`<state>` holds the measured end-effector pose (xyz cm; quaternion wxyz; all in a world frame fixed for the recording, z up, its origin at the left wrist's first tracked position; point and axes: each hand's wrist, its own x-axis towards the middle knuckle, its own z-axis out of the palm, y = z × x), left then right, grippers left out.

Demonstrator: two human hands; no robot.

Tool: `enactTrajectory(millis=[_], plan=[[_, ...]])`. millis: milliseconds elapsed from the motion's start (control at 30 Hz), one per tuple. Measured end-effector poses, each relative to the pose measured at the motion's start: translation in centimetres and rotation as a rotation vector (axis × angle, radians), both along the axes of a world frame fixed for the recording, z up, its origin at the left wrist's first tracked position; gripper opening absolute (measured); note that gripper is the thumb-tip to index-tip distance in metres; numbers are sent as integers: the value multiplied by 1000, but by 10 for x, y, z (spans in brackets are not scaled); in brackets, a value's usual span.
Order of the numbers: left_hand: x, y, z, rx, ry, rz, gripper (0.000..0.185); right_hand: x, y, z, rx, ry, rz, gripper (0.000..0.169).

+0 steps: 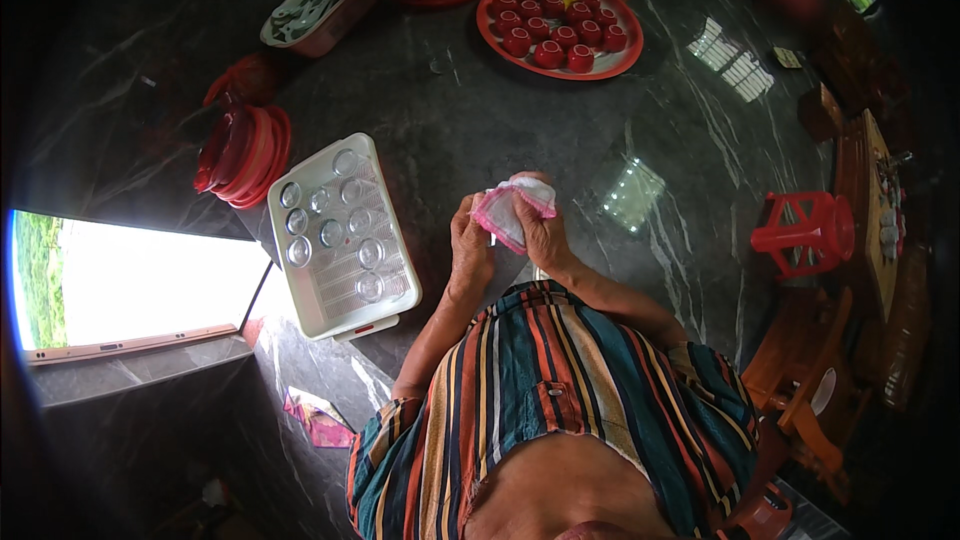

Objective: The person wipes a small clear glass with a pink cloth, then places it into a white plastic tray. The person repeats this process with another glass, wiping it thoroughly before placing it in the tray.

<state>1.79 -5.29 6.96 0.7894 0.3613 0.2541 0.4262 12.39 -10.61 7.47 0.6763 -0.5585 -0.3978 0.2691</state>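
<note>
A white cloth with a pink edge [510, 214] is bunched between my two hands in front of my body. My left hand [471, 240] grips its left side, where a bit of something clear or shiny shows below the cloth; what it is cannot be told. My right hand [544, 236] is closed on the cloth's right side, thumb on top. Just left of my hands lies a cream plastic tray [411, 292] with a ribbed base, holding several clear drinking glasses [331, 232].
A red-rimmed round tray [486, 37] of red cups [549, 54] stands ahead. Stacked red plates [259, 157], a red bag [247, 79] and a tub of utensils [319, 7] are to the left. A red plastic stool [806, 235] and wooden chair [795, 375] are right.
</note>
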Motion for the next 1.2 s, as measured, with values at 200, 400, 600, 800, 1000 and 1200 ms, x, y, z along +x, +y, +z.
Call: enactTrajectory(millis=[200,400,600,800,1000,1200], plan=[[0,2,6,-164,-42,11,26,-4,-6,22,63,-359,-27,43],[0,-1,15,-157,-10,-46,27,-2,-2,27,149,-609,-70,52],[-7,6,-17,-52,-37,-233,24,3,-3,21,74,-440,-81,40],[-4,-11,6,-66,-125,-206,44,11,0,14,70,-426,-135,22],[-10,-5,-1,-92,74,-269,53,18,6,12,0,-294,-112,21],[-11,-4,-4,-126,8,-252,50,14,6,20,-53,-189,-95,22]])
